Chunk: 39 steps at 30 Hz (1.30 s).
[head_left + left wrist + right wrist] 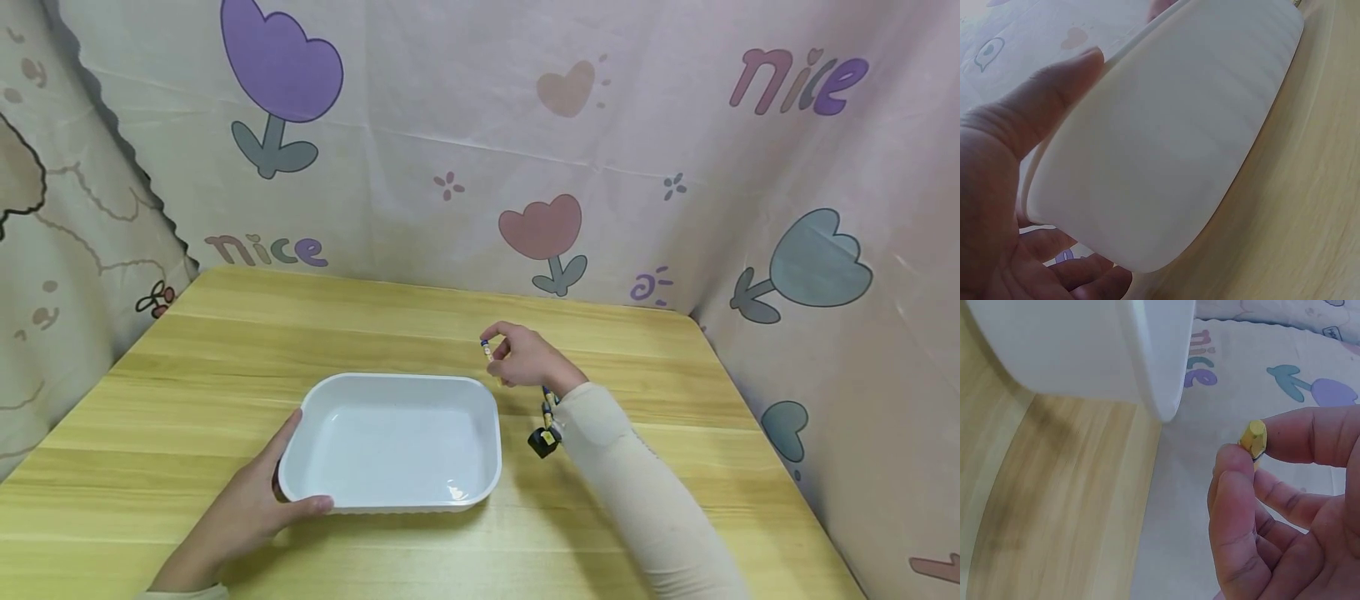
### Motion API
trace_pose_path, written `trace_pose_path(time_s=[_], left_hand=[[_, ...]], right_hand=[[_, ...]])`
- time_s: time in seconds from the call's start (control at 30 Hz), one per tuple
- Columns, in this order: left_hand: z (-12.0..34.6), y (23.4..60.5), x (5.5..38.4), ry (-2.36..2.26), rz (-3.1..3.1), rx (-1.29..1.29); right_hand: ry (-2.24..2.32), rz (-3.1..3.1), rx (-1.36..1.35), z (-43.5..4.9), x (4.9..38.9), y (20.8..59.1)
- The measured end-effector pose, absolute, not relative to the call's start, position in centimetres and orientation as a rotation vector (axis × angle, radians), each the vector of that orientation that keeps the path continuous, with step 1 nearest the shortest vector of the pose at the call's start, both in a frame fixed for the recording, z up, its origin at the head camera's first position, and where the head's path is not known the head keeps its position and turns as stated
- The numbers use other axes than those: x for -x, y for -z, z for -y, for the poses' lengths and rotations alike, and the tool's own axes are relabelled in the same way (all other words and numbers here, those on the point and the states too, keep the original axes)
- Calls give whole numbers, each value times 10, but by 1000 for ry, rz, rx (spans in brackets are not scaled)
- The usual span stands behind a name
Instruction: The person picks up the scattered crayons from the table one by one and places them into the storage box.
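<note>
My left hand (243, 504) grips the left end of a white rectangular basin (390, 383). In the left wrist view its thumb lies along the rim, with the fingers curled beneath the corner. My right hand (528, 358) is raised just beyond the basin's back right corner. Between thumb and fingertips it pinches a short yellow stick (1255, 437) with a blue end; the exact kind is unclear. Nothing lies inside the basin. To its right, partly hidden by the right sleeve, are similar yellow-and-blue sticks (547, 412) and a small black block-shaped thing (543, 443).
A wood-grain table (187, 392) carries everything. Patterned cloth (420, 108) hangs behind it and along both sides. The right forearm's pale sleeve (637, 492) crosses above the table's right half.
</note>
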<state>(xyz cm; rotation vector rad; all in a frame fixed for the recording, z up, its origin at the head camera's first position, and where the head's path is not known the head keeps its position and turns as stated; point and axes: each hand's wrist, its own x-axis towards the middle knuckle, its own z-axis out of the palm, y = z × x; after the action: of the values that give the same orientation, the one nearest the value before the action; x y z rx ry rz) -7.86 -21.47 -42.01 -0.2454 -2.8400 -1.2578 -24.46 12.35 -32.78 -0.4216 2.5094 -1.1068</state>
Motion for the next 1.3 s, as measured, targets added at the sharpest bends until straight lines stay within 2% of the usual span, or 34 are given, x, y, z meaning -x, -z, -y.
trace_pose_path(time_s=[1.3], left_hand=[[215, 422, 80, 1314, 2826, 237]], right_hand=[[731, -2325, 713, -61, 241, 330]])
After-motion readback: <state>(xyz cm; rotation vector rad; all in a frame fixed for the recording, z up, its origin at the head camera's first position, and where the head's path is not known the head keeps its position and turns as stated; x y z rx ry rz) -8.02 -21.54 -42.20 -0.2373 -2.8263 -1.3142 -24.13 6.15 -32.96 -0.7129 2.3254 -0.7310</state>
